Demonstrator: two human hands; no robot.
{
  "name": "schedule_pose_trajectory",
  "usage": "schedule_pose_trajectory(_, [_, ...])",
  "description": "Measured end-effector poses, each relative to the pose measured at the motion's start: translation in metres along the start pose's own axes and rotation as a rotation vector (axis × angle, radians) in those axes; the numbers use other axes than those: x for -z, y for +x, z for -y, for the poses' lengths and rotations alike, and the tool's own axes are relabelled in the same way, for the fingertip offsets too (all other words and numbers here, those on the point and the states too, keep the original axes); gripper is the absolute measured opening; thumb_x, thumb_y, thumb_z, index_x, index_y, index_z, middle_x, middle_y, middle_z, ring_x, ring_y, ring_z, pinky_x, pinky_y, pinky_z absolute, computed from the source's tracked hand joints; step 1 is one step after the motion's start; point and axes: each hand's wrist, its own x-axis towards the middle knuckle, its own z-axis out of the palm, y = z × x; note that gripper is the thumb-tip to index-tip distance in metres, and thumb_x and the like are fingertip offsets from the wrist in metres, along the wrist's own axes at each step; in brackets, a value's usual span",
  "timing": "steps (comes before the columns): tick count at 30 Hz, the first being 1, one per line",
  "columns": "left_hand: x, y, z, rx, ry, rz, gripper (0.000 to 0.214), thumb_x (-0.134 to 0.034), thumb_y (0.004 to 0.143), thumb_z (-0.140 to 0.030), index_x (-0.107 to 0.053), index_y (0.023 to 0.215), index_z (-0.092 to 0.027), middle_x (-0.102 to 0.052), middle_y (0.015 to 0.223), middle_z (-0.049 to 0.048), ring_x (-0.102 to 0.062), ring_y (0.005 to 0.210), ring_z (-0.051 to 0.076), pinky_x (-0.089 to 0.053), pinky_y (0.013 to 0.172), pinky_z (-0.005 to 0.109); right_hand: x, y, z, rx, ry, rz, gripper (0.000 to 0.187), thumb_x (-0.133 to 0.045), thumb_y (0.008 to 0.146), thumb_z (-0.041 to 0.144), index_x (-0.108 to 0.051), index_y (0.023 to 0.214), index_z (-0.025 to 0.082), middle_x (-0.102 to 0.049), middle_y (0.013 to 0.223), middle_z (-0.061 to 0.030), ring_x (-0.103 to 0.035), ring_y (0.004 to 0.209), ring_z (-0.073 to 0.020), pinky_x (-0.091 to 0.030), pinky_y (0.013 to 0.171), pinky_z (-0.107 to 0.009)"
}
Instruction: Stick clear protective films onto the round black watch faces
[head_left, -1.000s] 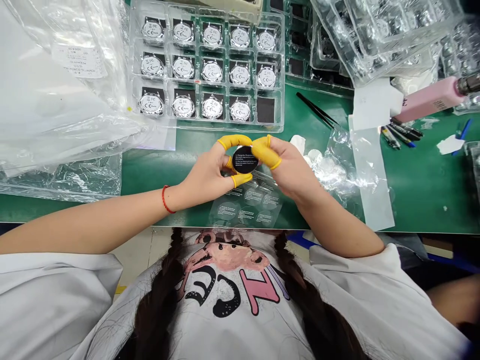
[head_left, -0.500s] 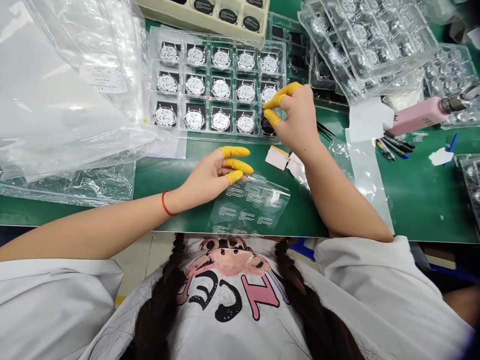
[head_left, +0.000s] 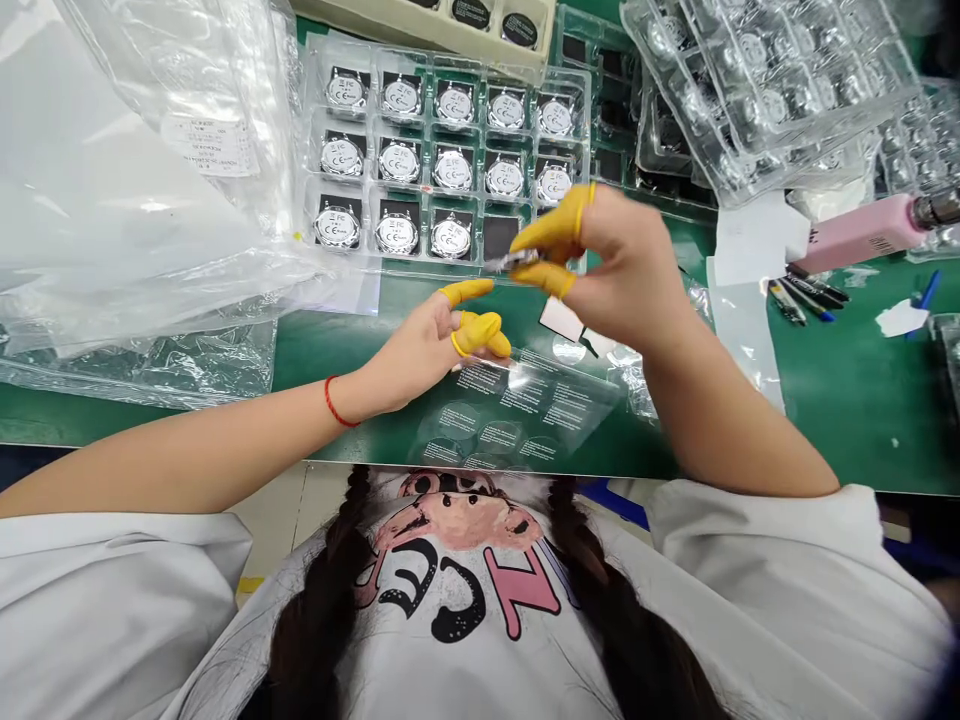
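Note:
My right hand (head_left: pixel 622 262), in yellow finger cots, pinches a silver watch case (head_left: pixel 519 260), tilted and blurred, over the front edge of a clear plastic tray (head_left: pixel 431 266). Below it, my left hand (head_left: pixel 427 350), also in yellow cots, holds the upper edge of a transparent label sheet (head_left: pixel 501 436) between thumb and a finger, with the index finger stretched out. Circles of small white print cover the sheet. Round silver watch cases (head_left: pixel 451 236) with CE marks sit in the tray. One front-row slot (head_left: pixel 501 240) shows only its black lining; my right hand partly hides the slot beside it.
Large clear plastic bags (head_left: pixel 112 200) lie at the left. A beige tray (head_left: pixel 420 30) with black discs stands behind. At the right are stacked clear trays (head_left: pixel 772 90), a pink-bodied tool (head_left: pixel 862 232), pens (head_left: pixel 806 298) and paper scraps (head_left: pixel 900 318).
My right hand has lifted a watch case from the front row and come toward me with it. My left thumb and a finger have closed on the label sheet, and its index finger has straightened.

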Motion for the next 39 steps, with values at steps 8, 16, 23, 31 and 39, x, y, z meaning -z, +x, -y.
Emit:
schedule_pose_trajectory(8, [-0.006,0.0,0.01,-0.088,0.183,-0.007,0.082,-0.091,0.07,-0.032,-0.049,0.14,-0.031,-0.069,0.112,0.0029,-0.071,0.096,0.022,-0.063,0.086,0.039,-0.027,-0.046,0.005,-0.223,0.491,0.068,0.018,-0.069,0.088,0.037,-0.067,0.096,0.021,-0.07,0.097,-0.0034,-0.062,0.085,-0.0159,-0.054,0.084,-0.035])
schedule_pose_trajectory(16, [-0.006,-0.001,0.018,-0.163,0.285,0.041,0.083,-0.088,0.07,-0.028,-0.046,0.141,-0.032,-0.067,0.111,0.0038,-0.071,0.097,0.022,-0.063,0.084,0.036,-0.038,-0.057,0.029,0.122,0.148,-0.093,0.008,-0.064,0.091,0.019,-0.07,0.09,0.025,-0.07,0.102,-0.0045,-0.062,0.1,-0.0206,-0.05,0.094,-0.042])
schedule_pose_trajectory(23, [-0.004,-0.001,0.01,-0.132,0.28,-0.018,0.061,-0.084,0.074,-0.023,-0.052,0.125,-0.025,-0.063,0.104,0.0018,-0.067,0.086,0.015,-0.06,0.079,0.029,0.014,-0.104,-0.043,-0.56,0.044,-0.549,0.016,-0.072,0.084,0.017,-0.068,0.095,0.027,-0.07,0.093,-0.006,-0.061,0.084,-0.0183,-0.05,0.089,-0.039])
schedule_pose_trajectory(31, [-0.009,-0.003,0.008,-0.078,0.361,-0.026,0.064,-0.083,0.071,-0.022,-0.049,0.125,-0.024,-0.064,0.092,-0.0015,-0.07,0.081,0.015,-0.063,0.075,0.03,-0.013,-0.108,-0.072,-0.614,-0.504,-0.207,0.025,-0.064,0.089,0.027,-0.071,0.111,0.017,-0.067,0.109,-0.0138,-0.06,0.113,-0.0352,-0.047,0.099,-0.056])
schedule_pose_trajectory(39, [-0.006,-0.003,0.001,0.01,0.397,-0.149,0.066,-0.088,0.067,-0.033,-0.052,0.121,-0.022,-0.071,0.091,0.0005,-0.073,0.077,0.019,-0.066,0.076,0.037,0.107,-0.109,-0.101,-0.663,-0.74,-0.43,0.034,-0.057,0.09,0.002,-0.076,0.117,0.008,-0.073,0.114,-0.0176,-0.066,0.111,-0.0266,-0.049,0.099,-0.043])
